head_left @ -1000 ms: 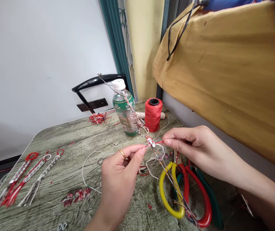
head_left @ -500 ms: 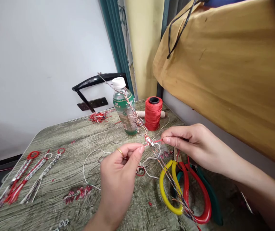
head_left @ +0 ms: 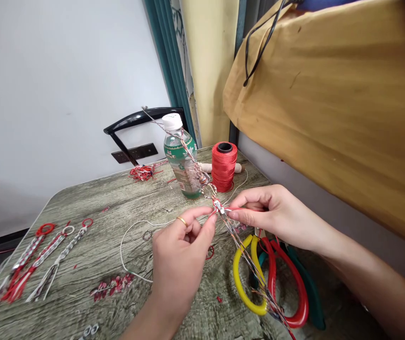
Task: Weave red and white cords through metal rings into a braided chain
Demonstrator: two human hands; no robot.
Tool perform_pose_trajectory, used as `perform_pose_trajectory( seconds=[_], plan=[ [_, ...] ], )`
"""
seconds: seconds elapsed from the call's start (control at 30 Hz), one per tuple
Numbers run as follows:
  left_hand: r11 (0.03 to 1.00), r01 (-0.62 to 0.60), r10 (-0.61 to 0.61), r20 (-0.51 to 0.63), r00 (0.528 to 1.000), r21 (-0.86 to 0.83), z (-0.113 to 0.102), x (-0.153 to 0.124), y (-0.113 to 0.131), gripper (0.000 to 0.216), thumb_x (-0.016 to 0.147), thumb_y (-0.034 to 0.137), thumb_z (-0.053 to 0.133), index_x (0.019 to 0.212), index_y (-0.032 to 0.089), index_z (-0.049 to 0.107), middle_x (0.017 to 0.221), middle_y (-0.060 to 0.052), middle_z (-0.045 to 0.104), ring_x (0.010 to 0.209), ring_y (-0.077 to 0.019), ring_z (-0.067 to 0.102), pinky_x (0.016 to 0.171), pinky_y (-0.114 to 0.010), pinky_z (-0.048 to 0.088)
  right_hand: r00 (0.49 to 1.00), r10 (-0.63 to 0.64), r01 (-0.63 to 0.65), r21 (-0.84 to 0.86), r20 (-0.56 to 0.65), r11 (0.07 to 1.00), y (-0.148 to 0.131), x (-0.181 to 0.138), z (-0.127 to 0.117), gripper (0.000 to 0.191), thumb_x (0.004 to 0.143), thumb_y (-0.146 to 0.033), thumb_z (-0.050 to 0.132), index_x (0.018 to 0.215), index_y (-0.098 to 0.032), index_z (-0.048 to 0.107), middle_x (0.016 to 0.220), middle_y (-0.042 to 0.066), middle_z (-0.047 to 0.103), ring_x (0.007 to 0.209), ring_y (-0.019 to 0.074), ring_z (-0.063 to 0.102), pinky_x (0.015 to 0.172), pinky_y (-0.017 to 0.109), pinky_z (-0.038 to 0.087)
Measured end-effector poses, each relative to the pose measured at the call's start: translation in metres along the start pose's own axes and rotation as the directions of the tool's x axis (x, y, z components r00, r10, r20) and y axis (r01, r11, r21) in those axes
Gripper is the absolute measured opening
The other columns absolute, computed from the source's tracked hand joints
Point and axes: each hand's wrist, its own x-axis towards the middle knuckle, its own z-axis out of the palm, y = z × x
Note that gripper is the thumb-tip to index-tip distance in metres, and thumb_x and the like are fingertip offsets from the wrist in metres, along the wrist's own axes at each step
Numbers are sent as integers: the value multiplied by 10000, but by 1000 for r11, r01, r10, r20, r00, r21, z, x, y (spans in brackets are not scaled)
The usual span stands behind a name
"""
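Observation:
A knotted red and white cord piece with silvery tabs [head_left: 219, 207] hangs stretched between a twisted cord tied to a bottle [head_left: 179, 160] and a bundle of thin strands [head_left: 246, 255] running toward me. On its left side, my left hand [head_left: 183, 250] pinches thin cord between thumb and forefinger, a gold ring on one finger. Opposite it, my right hand [head_left: 264, 210] pinches red cord close to the knot. Beneath the strands lie scissors with red and yellow handles [head_left: 248, 300] and a green-handled tool [head_left: 308, 288].
Behind stands a red thread spool [head_left: 224, 167] beside a pale roll [head_left: 238, 168]. Braided ring pieces [head_left: 55, 248] lie at left, with a red and white thread heap [head_left: 143, 172] farther back. Loose metal rings [head_left: 90, 330] sit near the front. A yellow cloth [head_left: 330, 94] hangs at right.
Both hands have come closer to the knot, and my right hand has shifted left along its cord. The view has moved slightly.

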Motion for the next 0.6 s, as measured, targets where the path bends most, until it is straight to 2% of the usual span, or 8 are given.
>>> perform_pose_trajectory(
  seconds=[0.13, 0.3, 0.4, 0.6],
  plan=[
    [1000, 19, -19, 20, 1000, -1, 2, -1, 0, 89, 727, 239, 577, 684, 177, 624, 454, 64, 461, 405, -60, 405, 384, -166, 334, 1000, -11, 11, -11, 14, 1000, -4, -3, -2, 211, 797, -299, 543, 682, -124, 568, 500, -70, 320, 463, 39, 251, 416, 190, 185],
    [982, 154, -145, 87, 986, -110, 4, -2, 7, 93, 709, 206, 580, 627, 165, 597, 424, 65, 496, 386, -55, 452, 387, -141, 382, 999, -9, 10, -10, 41, 1000, -8, -6, -2, 179, 787, -241, 561, 652, -130, 522, 505, -76, 312, 463, 34, 245, 415, 180, 187],
    [969, 195, -182, 95, 979, -150, 5, -1, 10, 105, 697, 191, 589, 596, 161, 588, 407, 67, 500, 374, -50, 460, 382, -130, 389, 999, -6, 7, -36, 47, 999, -9, -6, -2, 197, 800, -261, 543, 652, -134, 519, 501, -76, 312, 456, 34, 243, 409, 179, 187],
    [963, 193, -181, 78, 980, -186, 0, -1, 3, 65, 689, 212, 625, 720, 188, 676, 423, 64, 542, 385, -50, 487, 380, -124, 402, 1000, 5, -5, -105, 6, 994, -9, -7, -11, 237, 797, -352, 534, 704, -139, 585, 514, -57, 343, 470, 52, 271, 423, 198, 211]
  ],
)
